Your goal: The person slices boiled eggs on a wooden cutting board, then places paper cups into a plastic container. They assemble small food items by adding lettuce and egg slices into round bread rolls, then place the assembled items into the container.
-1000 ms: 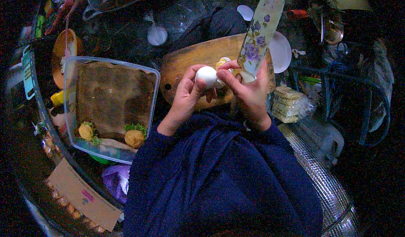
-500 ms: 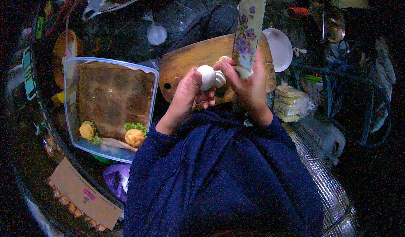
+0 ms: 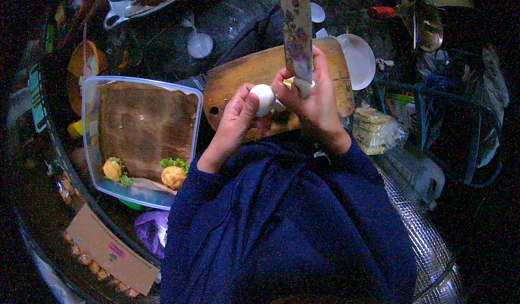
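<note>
My left hand [image 3: 232,124] is closed round a smooth white boiled egg [image 3: 263,99], thumb pressed along its side. My right hand [image 3: 322,109] grips a large knife [image 3: 297,30] by its pale handle end. The broad blade, patterned with dark purple flowers, points away from me. Right fingertips reach toward the egg, and some white and yellow egg [image 3: 289,82] shows beside them; how many pieces is hidden. Both hands are above the wooden cutting board [image 3: 238,82].
At left stands a clear plastic container [image 3: 142,80] lined with brown paper, holding two golden buns with lettuce. A white plate [image 3: 358,63] sits right of the board, near a bag of pale flat food [image 3: 374,131]. Far left is a tray [image 3: 116,6] with browned food.
The knife blade has swung to the left and turned, so its flowered face looks darker. My right hand has shifted slightly left, while my left hand keeps the egg.
</note>
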